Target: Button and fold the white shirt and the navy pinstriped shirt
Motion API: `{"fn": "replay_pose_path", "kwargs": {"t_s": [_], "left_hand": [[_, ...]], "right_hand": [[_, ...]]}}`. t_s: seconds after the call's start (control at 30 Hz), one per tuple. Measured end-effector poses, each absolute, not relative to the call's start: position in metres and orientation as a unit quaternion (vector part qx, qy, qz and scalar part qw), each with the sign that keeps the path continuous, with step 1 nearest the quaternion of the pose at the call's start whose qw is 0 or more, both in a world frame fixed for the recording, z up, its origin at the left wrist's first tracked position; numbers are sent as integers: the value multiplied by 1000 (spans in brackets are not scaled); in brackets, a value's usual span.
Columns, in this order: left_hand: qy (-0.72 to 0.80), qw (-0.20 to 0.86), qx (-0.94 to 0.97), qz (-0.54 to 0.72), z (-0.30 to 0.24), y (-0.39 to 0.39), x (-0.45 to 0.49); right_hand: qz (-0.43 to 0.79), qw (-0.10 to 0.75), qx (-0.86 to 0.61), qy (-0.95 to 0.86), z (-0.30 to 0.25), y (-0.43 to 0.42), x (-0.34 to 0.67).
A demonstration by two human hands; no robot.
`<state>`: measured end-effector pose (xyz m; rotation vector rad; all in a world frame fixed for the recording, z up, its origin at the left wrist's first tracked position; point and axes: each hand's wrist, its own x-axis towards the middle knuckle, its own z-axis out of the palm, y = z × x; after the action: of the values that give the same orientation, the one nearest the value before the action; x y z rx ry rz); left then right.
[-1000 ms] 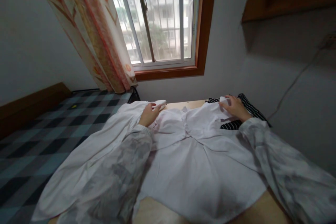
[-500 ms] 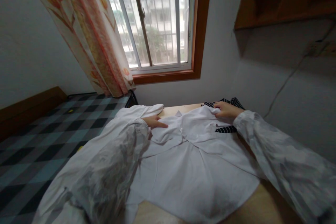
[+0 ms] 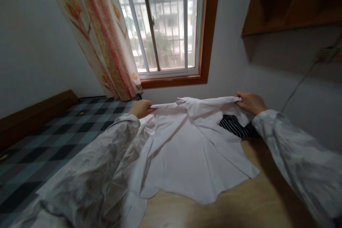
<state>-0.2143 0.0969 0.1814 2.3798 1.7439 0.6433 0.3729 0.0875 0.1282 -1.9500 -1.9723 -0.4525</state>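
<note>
A white button shirt hangs stretched between my two hands above a wooden table, its hem still resting on the tabletop. My left hand is closed on the shirt's left shoulder. My right hand pinches the right shoulder. The collar sits midway between them. One white sleeve droops off the table's left side beneath my left arm. A dark striped garment lies on the table behind the shirt, under my right hand.
A bed with a blue and black checked cover lies to the left. A window with a flowered curtain is straight ahead. A wooden shelf hangs on the right wall, with a cable running below it.
Both hands have gripped the shirt's shoulders and raised its upper part off the table, pulling it taut. Before, the shirt lay flat with my hands resting on it.
</note>
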Motion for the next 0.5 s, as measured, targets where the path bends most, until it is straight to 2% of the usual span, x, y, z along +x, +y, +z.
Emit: {"fn": "replay_pose_path", "kwargs": {"t_s": [0.07, 0.13, 0.2, 0.27, 0.37, 0.5], "left_hand": [[536, 98, 792, 274, 182, 95, -220], [507, 194, 762, 352, 178, 95, -227], [509, 277, 690, 434, 173, 96, -233], [526, 317, 633, 471, 169, 99, -239], [557, 310, 649, 416, 167, 101, -245], [574, 242, 743, 244, 171, 96, -252]], "right_hand": [[-163, 176, -700, -673, 127, 88, 376], [-156, 175, -705, -669, 123, 87, 382], [-144, 158, -709, -672, 118, 86, 389], [-130, 146, -720, -666, 115, 86, 396], [-107, 162, -745, -638, 114, 89, 400], [-63, 187, -765, -613, 115, 97, 400]]}}
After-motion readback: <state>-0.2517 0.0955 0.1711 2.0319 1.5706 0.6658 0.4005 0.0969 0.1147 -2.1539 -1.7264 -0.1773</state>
